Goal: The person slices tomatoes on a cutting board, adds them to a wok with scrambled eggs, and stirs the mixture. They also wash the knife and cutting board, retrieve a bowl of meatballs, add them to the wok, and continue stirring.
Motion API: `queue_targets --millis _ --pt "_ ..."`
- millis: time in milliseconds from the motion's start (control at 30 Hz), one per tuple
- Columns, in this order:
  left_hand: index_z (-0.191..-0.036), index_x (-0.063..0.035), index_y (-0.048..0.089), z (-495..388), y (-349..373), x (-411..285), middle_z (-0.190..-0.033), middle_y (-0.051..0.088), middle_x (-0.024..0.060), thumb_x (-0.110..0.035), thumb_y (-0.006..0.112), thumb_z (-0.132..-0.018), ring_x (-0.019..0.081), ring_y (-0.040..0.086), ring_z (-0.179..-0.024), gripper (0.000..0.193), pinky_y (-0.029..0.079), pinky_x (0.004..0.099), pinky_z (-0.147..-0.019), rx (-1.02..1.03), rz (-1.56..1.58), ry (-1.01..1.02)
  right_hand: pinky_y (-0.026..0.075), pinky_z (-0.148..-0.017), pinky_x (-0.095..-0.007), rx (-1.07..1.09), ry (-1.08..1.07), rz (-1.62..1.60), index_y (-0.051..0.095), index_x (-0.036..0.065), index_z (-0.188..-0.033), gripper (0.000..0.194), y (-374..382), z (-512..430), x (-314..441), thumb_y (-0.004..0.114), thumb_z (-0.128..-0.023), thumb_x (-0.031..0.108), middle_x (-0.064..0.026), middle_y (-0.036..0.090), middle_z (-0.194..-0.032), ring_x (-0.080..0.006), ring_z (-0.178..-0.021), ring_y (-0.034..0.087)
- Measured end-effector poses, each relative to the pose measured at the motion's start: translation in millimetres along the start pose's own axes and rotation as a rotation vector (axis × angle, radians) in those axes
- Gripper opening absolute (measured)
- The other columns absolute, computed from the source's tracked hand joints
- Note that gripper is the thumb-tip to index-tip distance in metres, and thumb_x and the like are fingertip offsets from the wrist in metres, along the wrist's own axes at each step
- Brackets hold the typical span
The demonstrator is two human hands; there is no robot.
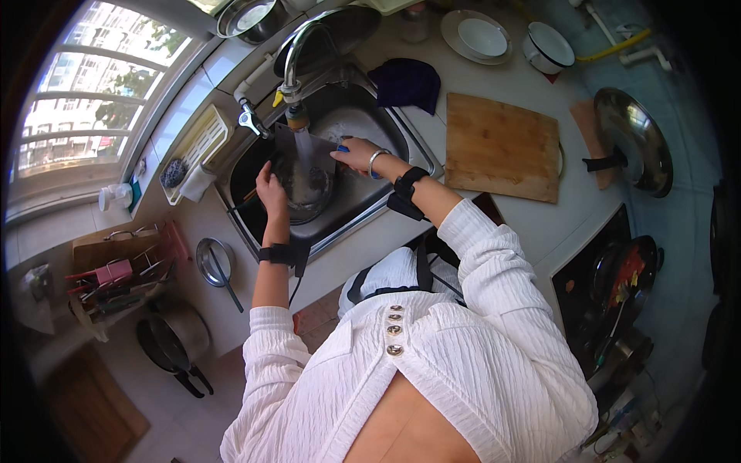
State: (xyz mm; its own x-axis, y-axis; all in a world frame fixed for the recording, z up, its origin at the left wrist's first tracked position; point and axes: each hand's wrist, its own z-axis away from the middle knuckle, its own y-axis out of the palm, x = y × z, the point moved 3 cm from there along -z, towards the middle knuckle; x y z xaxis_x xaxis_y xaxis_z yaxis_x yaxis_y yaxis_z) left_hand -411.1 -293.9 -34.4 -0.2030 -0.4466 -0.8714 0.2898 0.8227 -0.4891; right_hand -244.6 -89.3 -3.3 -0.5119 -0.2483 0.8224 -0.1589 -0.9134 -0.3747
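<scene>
My right hand (359,155) is closed around the blue handle of a wide-bladed kitchen knife (324,151), whose blade lies beneath the stream from the faucet (296,63). Water runs down into a round basin or bowl (307,217) in the stainless steel sink (370,191). My left hand (271,188) is at the left side of this vessel, with thumb and fingers apart; whether it touches the rim is unclear.
A wooden cutting board (501,147) and a dark cloth (408,84) lie right of the sink. A small metal bowl (215,262) with a utensil stands at left, near a cutlery rack (124,272). A pan with food (628,272) sits on the stove at right.
</scene>
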Motion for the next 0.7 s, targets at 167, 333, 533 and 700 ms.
queue_targets --millis 167,333,533,700 --pt "-0.128 -0.0058 0.046 19.4 26.2 -9.9 -0.123 0.055 0.0135 -0.034 0.052 -0.095 0.0309 0.055 -0.112 0.044 0.045 0.0432 -0.095 0.156 0.862 -0.674 0.050 -0.078 -0.0412 -0.167 -0.250 0.532 0.061 0.005 -0.098 0.029 20.5 -4.8 37.4 0.059 -0.082 0.031 -0.0145 0.065 -0.094 -0.0324 -0.088 0.062" --pt "-0.111 -0.0032 0.052 20.9 54.1 -12.6 -0.114 0.059 0.0139 -0.026 0.052 -0.095 0.0286 0.059 -0.107 0.028 0.049 0.0427 -0.092 0.259 1.247 -0.904 0.050 -0.078 -0.0406 -0.249 -0.476 0.704 0.063 0.007 -0.093 0.024 15.5 15.0 50.6 0.063 -0.080 0.026 -0.0114 0.062 -0.097 -0.0292 -0.093 0.062" --pt "-0.106 -0.0018 0.054 36.8 70.8 -3.2 -0.104 0.063 0.0119 -0.011 0.053 -0.094 0.0254 0.063 -0.098 0.015 0.053 0.0384 -0.089 0.326 1.272 -0.945 0.050 -0.082 -0.0404 -0.446 -0.429 0.489 0.064 0.009 -0.097 0.023 -46.1 -17.3 54.6 0.060 -0.082 0.026 -0.0081 0.060 -0.107 -0.0292 -0.099 0.059" --pt "-0.108 -0.0005 0.052 60.4 49.9 -2.5 -0.104 0.062 0.0124 -0.011 0.054 -0.093 0.0250 0.063 -0.097 0.019 0.055 0.0370 -0.085 0.293 1.140 -0.952 0.051 -0.082 -0.0402 -0.388 -0.370 0.987 0.067 0.011 -0.097 0.021 -85.8 -99.1 51.7 0.054 -0.083 0.021 -0.0071 0.062 -0.107 -0.0283 -0.099 0.059"
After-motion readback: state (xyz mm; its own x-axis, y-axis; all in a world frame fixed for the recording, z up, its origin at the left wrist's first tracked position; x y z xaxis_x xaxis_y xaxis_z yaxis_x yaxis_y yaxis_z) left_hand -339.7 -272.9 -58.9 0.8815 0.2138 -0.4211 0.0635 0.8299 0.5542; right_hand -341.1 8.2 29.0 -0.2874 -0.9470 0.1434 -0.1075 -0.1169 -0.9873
